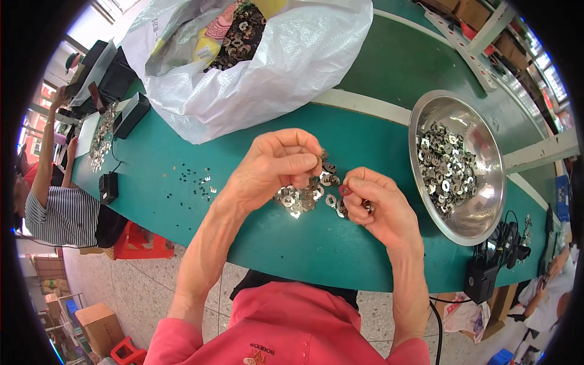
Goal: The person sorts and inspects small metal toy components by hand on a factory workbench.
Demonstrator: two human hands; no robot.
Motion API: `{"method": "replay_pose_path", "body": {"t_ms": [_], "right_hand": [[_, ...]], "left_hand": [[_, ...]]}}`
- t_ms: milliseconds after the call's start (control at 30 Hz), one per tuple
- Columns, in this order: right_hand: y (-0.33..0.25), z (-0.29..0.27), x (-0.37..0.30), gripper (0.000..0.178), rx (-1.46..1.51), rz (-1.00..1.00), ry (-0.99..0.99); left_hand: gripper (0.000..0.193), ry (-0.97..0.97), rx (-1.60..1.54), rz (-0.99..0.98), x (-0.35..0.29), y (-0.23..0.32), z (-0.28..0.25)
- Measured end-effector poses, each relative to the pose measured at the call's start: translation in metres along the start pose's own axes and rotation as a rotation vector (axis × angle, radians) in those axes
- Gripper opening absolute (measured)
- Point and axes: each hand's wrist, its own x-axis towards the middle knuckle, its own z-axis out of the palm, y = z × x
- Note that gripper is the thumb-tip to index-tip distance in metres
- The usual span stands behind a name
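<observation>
My left hand (274, 161) is closed in a pinch, thumb against forefinger, with a small flat metal piece (319, 163) partly showing at the tips. My right hand (386, 210) pinches a small reddish ring-shaped piece (345, 190). More metal pieces (367, 207) show among its curled fingers. Between and below both hands, a loose pile of flat metal pieces with holes (298, 198) lies on the green tabletop (255, 240). Right of my right hand stands a steel bowl (486, 222) holding many similar pieces (447, 167).
A large white woven sack (286, 67) stands open at the back, with dark metal pieces (243, 39) inside. Small black bits (188, 185) are scattered left. Black power adapters (480, 283) hang by the right edge. A person in a striped shirt (64, 216) works at far left.
</observation>
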Motion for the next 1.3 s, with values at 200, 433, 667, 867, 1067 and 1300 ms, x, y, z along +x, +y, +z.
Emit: {"method": "replay_pose_path", "body": {"t_ms": [200, 433, 667, 867, 1067, 1300], "right_hand": [[0.002, -0.002, 0.003, 0.015, 0.238, 0.061, -0.092], [0.005, -0.008, 0.004, 0.01, 0.469, 0.125, -0.143], [0.009, -0.008, 0.008, 0.011, 0.52, 0.15, -0.151], [0.009, -0.008, 0.007, 0.012, 0.512, 0.16, -0.161], [0.007, -0.003, 0.005, 0.012, 0.422, 0.121, -0.134], [0.005, 0.004, 0.001, 0.012, 0.176, -0.071, -0.082]], "left_hand": [[0.015, -0.071, 0.063, -0.013, -0.001, -0.003, 0.0], [0.014, -0.052, 0.266, -0.016, -0.003, -0.006, 0.011], [0.014, -0.12, 0.283, -0.018, -0.004, -0.012, 0.016], [0.015, -0.139, 0.23, -0.06, -0.006, -0.008, 0.017], [0.015, -0.138, 0.228, -0.042, -0.007, -0.007, 0.017], [0.012, -0.102, 0.291, -0.039, -0.006, -0.006, 0.018]]}}
